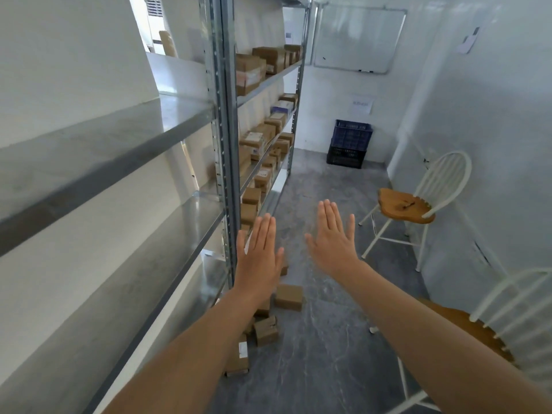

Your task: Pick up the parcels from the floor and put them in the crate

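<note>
Brown cardboard parcels (288,297) are lying scattered on the grey floor (325,339) beside the metal shelving (227,144). Both arms are reaching forward, left hand (259,258) and right hand (333,236) spread flat, palms down, holding nothing. Blue crate (351,135) is sitting stacked on a black one against the far wall, well apart from the parcels.

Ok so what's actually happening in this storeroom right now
A person is holding both arms out in front, the left hand and right hand flat, open and empty. Nothing has been picked up yet. Several small brown cardboard parcels lie scattered on the grey floor beside the foot of the metal shelving rack. The stacked dark blue plastic crates stand against the far wall, well away from those parcels.
</note>
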